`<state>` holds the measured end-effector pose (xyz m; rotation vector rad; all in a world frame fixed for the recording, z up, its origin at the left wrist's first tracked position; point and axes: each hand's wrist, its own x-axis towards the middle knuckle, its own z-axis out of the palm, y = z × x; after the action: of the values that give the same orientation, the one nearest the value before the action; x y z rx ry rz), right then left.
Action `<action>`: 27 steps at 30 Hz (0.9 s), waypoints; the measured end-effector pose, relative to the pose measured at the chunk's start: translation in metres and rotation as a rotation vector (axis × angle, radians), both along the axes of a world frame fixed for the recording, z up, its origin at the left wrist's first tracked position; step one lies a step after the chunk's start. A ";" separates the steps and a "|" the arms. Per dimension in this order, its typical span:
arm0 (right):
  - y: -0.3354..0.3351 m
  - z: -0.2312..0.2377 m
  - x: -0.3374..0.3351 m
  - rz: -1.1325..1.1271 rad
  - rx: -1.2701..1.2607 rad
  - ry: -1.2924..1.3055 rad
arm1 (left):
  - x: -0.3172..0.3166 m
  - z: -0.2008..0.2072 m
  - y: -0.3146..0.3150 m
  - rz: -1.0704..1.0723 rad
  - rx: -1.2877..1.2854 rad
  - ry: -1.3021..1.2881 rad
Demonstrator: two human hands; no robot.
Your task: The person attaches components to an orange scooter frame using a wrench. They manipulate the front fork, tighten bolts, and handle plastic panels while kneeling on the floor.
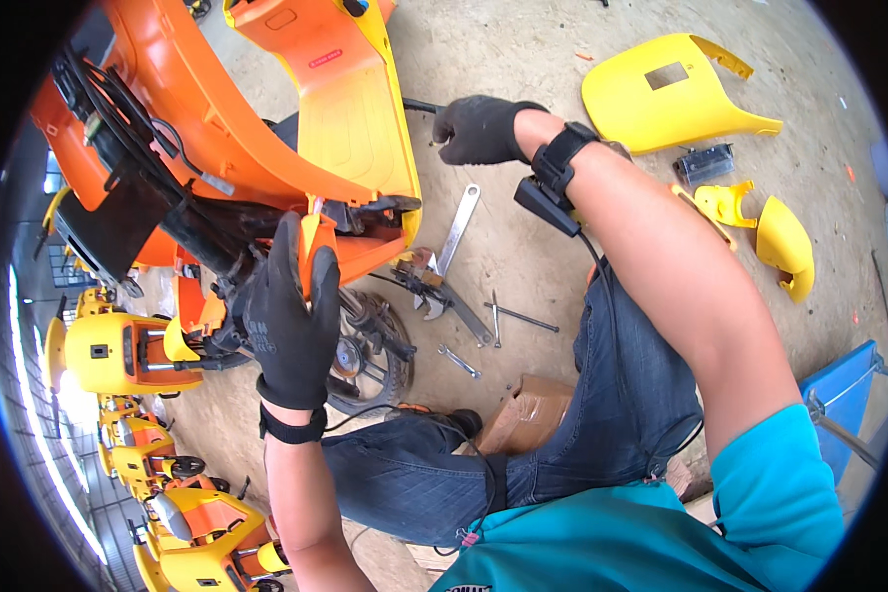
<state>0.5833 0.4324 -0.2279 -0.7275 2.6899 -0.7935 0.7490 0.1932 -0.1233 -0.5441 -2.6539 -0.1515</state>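
Note:
My left hand (291,321), in a black glove, is at the front of a partly stripped scooter. Its thumb and fingers close around the lower tip of the orange front panel (235,118), beside the dark steering column and cables (192,212). My right hand (479,131), also gloved in black, is curled closed by the outer edge of the orange footboard (353,128). A black rod (419,106) reaches from that edge to my right knuckles. A small tip shows under the fingers; what they hold is mostly hidden. The front wheel (390,365) stands below my left hand.
On the floor lie an adjustable wrench (461,222), a small wrench (459,362), a rod-shaped tool (528,318) and a cardboard box (530,414). Yellow panels (617,99) are on the right, near a blue folding stool (839,405). Several yellow-and-orange scooters (118,352) line the left.

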 end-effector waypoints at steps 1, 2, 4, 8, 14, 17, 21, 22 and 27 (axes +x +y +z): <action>-0.001 0.000 0.001 0.005 -0.033 -0.015 | 0.000 0.001 0.002 0.020 0.006 -0.007; -0.002 0.002 -0.001 0.025 -0.013 -0.037 | 0.000 0.001 0.002 0.008 0.004 -0.008; -0.002 0.004 -0.002 0.037 -0.007 -0.024 | 0.000 0.002 -0.001 -0.015 0.002 -0.009; -0.002 0.006 -0.001 0.053 -0.021 -0.008 | 0.004 0.007 0.001 0.005 0.089 -0.039; -0.003 0.006 0.003 0.038 -0.009 -0.030 | 0.010 0.011 0.002 0.010 0.128 -0.010; -0.003 0.002 0.000 0.030 0.006 -0.043 | 0.011 0.011 0.002 0.001 0.165 0.012; -0.007 -0.002 0.001 0.045 0.003 -0.051 | 0.014 0.014 0.002 0.030 0.226 0.006; -0.009 -0.002 0.001 0.045 0.002 -0.054 | 0.015 0.014 0.000 0.031 0.227 0.004; -0.014 0.000 0.004 0.057 0.037 -0.063 | 0.014 0.010 -0.007 0.014 0.199 0.008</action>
<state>0.5874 0.4182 -0.2278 -0.7545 2.6089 -0.7383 0.7633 0.1860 -0.1137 -0.4595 -2.5959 -0.4033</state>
